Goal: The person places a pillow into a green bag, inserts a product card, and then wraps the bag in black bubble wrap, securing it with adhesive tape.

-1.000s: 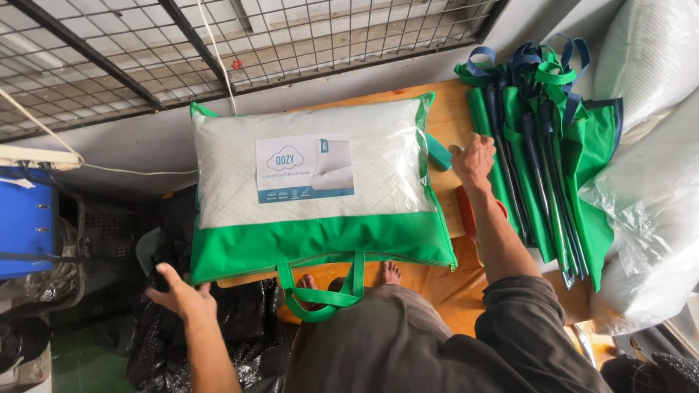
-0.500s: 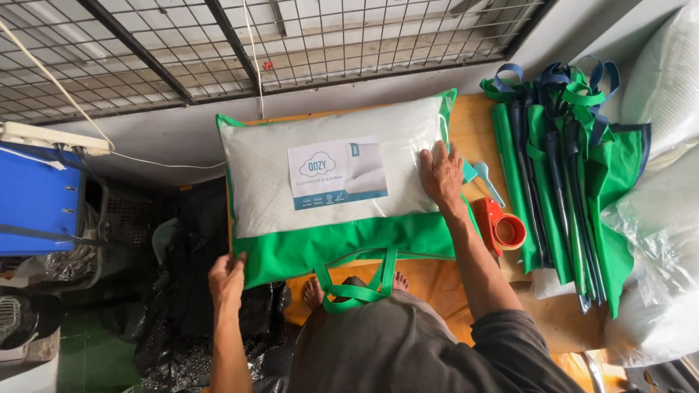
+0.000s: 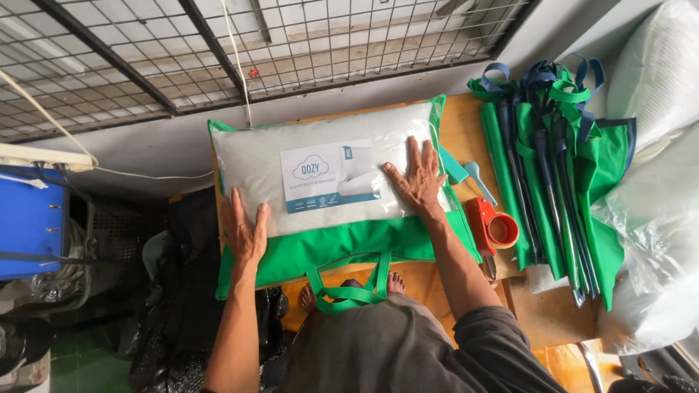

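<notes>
Item: packed pillow [image 3: 320, 156] in a clear bag with green border and green carry handles [image 3: 353, 291], lying flat on a wooden table [image 3: 466, 131], label panel facing up.

Left hand [image 3: 244, 233]: resting palm-down on the bag's lower left corner, fingers loosely spread and extended, gripping nothing.

Right hand [image 3: 419, 178]: pressing flat on the pillow's right end, fingers splayed wide, pinching nothing.

Adjacent: red tape dispenser [image 3: 491, 229] sitting just beside the bag's right edge; stack of folded green bags [image 3: 553, 167] lying further right; white plastic-wrapped pillows [image 3: 655, 211] piling at the far right.
</notes>
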